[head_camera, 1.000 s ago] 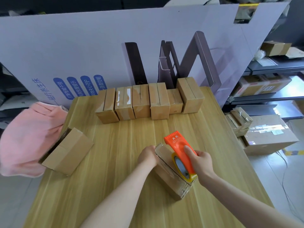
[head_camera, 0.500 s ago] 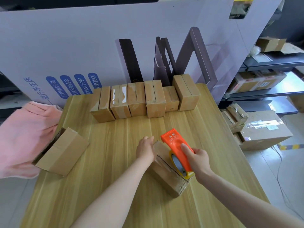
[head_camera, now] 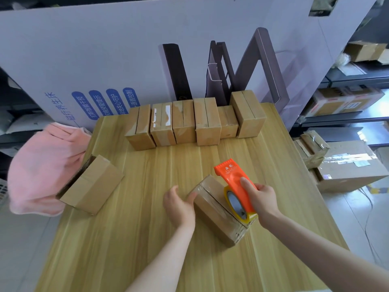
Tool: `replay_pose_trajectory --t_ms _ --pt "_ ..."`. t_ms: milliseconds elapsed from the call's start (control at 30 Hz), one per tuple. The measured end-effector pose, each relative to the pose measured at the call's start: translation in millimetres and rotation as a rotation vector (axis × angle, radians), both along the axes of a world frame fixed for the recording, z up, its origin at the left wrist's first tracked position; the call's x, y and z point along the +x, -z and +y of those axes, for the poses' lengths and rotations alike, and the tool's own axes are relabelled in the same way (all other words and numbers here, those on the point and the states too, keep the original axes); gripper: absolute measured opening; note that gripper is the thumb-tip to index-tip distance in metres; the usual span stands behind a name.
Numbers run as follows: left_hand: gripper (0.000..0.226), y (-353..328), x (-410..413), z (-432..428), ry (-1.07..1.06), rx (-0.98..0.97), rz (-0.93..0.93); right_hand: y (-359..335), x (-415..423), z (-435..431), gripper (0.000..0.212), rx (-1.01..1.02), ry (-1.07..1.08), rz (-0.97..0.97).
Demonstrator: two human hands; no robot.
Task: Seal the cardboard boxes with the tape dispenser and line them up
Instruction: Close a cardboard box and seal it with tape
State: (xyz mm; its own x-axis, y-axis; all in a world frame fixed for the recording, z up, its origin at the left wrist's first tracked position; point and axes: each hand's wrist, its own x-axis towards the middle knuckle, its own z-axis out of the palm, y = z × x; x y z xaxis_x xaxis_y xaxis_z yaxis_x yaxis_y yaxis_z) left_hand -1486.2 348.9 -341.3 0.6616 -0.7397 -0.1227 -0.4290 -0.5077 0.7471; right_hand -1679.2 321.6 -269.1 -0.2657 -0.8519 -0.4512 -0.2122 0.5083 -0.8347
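Left hand (head_camera: pixel 179 204) slid down box (head_camera: pixel 216 216), fingers apart; right hand (head_camera: pixel 262 198) clamps dispenser (head_camera: pixel 233 175).

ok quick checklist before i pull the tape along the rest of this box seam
1. Tape dispenser gripped in the right hand: ok.
2. Dispenser sitting on top of the box being sealed: ok.
3. Left hand steadying the box: ok, fingers touch its left side.
4. Flaps closed, seam running along the top: ok.
5. Tape actually stuck down to the cardboard: cannot tell.
6. Space left in the row of boxes at the back: ok, table is bare on both ends.
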Motion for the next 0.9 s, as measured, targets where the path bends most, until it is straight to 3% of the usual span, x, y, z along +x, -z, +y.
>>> replay_pose_trajectory --t_ms 67,167,433,600,667,767,900 --pt "0.048 1.0 -5.5 6.6 -0.191 0.013 0.194 -1.9 -0.3 -0.3 0.045 0.002 -0.001 0.002" --pt "0.026 -1.6 -12.2 5.0 -0.234 -0.010 0.349 -1.4 1.5 0.7 0.047 0.007 -0.014 0.003" --pt "0.022 -7.9 0.1 -4.9 0.081 0.078 0.159 1.3 4.0 2.6 0.054 -0.010 -0.013 0.010" --pt "0.038 -19.1 2.2 -11.5 0.216 0.182 0.068 -5.5 4.8 1.1 0.051 0.015 -0.022 0.017" --pt "0.052 -28.1 -1.3 -13.9 0.354 0.188 -0.062 -12.3 0.3 -0.7 0.049 0.010 -0.017 0.010" --pt "0.050 -39.1 -9.9 -20.8 0.662 0.080 -0.320 -29.7 -10.1 -5.1 0.044 -0.024 0.007 0.018" --pt "0.057 -45.5 -27.5 -34.7 1.156 0.133 -0.447 -59.5 -26.2 -14.5 0.051 -0.088 0.061 0.041"
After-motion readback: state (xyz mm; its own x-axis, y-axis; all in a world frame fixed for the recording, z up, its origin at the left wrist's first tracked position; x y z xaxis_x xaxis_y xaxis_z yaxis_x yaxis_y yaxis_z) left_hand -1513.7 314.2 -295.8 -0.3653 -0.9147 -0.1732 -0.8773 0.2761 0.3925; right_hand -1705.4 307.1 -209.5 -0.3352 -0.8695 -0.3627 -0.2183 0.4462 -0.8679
